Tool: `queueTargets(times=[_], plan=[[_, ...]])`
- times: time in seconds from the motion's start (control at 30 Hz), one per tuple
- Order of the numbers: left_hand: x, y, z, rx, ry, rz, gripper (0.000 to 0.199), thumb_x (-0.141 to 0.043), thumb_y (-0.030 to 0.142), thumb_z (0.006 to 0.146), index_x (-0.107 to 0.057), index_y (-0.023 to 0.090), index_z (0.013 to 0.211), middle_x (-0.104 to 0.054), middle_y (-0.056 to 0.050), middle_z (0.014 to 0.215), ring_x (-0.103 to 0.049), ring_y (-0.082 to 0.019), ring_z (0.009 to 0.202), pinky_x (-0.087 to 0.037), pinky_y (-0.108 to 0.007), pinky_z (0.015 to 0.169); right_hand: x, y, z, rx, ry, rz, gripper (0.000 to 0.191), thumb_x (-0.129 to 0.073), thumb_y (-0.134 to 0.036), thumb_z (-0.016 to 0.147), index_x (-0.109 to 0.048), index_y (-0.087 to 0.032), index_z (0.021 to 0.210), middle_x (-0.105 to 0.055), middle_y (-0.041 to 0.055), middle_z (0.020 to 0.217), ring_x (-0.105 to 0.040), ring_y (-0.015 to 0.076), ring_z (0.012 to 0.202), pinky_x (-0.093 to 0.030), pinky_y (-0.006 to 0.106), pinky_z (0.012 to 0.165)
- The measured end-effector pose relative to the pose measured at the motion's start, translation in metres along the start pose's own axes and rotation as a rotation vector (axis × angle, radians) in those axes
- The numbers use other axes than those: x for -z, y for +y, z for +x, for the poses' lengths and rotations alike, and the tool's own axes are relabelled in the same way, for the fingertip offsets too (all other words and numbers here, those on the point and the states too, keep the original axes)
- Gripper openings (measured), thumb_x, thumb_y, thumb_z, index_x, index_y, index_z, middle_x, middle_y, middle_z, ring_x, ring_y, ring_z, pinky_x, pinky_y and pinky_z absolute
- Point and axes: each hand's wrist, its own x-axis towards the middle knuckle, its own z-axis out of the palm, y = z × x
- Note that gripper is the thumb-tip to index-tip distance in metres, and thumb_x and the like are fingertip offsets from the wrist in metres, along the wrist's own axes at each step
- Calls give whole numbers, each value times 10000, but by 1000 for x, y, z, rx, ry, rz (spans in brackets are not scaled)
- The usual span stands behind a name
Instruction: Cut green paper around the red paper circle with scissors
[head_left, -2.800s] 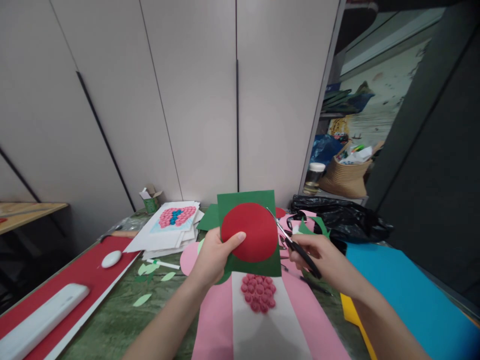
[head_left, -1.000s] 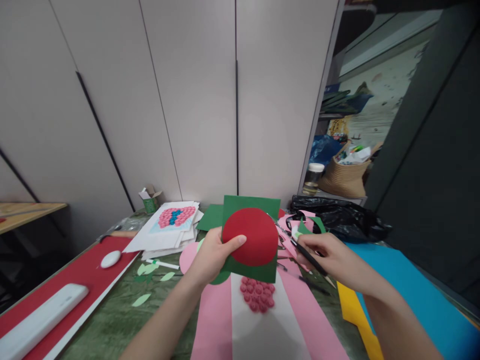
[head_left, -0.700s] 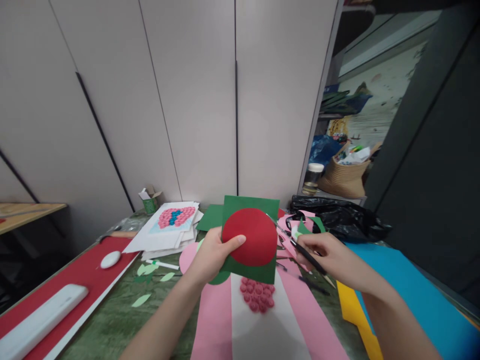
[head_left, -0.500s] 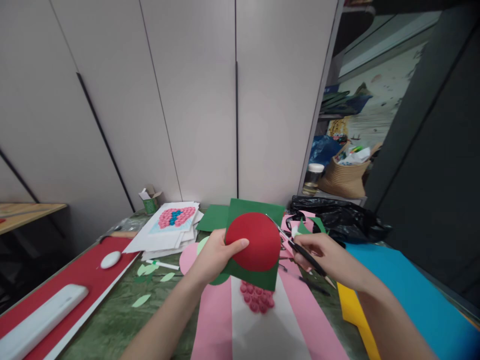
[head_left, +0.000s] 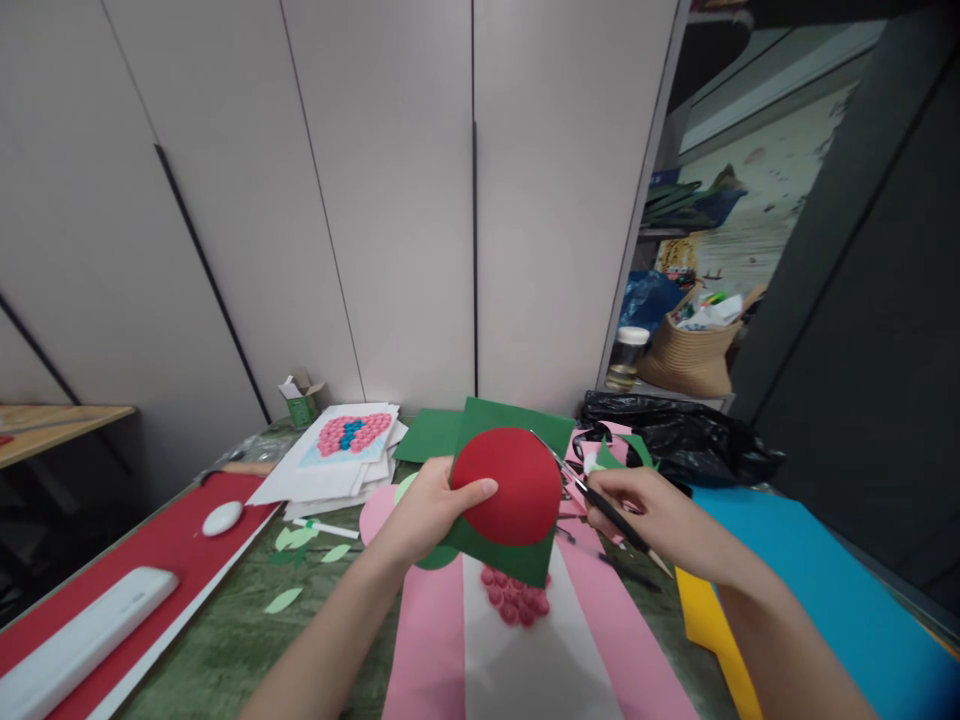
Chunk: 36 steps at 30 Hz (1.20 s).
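Note:
A red paper circle lies against a square sheet of green paper. My left hand pinches both together at their left side, thumb on top of the red. With my right hand I grip black-handled scissors. Their metal blades reach over the right part of the green sheet, close beside the circle's upper right edge. Below the sheet, a cluster of pink rolled-paper rosettes sits on a white strip flanked by pink paper. The held sheet hides part of the rosettes.
Left are a stack of white sheets, pale green leaf cutouts, a white glue stick and red paper. A black plastic bag, blue paper and yellow paper lie right. Cabinet doors stand behind.
The green sheet and red circle have turned very slightly in my left hand, the sheet's top corner shifting right. The scissors stay at nearly the same place beside the circle.

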Motion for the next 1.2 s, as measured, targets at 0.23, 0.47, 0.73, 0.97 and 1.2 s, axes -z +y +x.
queueTargets(times=[0.23,0.47,0.73,0.97,1.2], plan=[[2,0,-1,1,-17,8,268,-618,365,729,-624,120,837,-684,-104,884,-628,-241,801,-469,-334,688,2,3,-1,9,-4,-55,280,-417,-241,836,-411,-181,562,-500,-14,574,-417,115,552,-298,237,522],[4,0,0,-7,-27,18,276,-621,368,726,-611,119,844,-679,-102,877,-623,-238,801,-464,-324,680,3,5,-1,17,-8,-81,291,-434,-276,844,-406,-181,570,-476,-23,571,-374,109,549,-267,237,510],[6,4,-1,-25,2,117,293,-602,377,733,-602,126,885,-671,-90,884,-613,-224,790,-458,-304,663,6,4,-2,17,-17,-127,266,-421,-231,834,-424,-178,573,-446,-32,554,-316,105,529,-214,245,482],[6,7,-2,-45,28,181,262,-593,358,730,-600,141,875,-671,-69,876,-607,-215,780,-456,-304,674,3,5,-1,-9,-41,-63,243,-390,-188,812,-424,-182,572,-476,-25,561,-383,108,527,-268,235,495],[6,5,-3,-50,-19,210,225,-588,309,736,-593,151,896,-664,-67,916,-602,-212,812,-451,-300,687,-2,7,2,-37,-30,-78,304,-484,-350,796,-369,-190,566,-401,-43,542,-314,102,514,-230,232,473]])
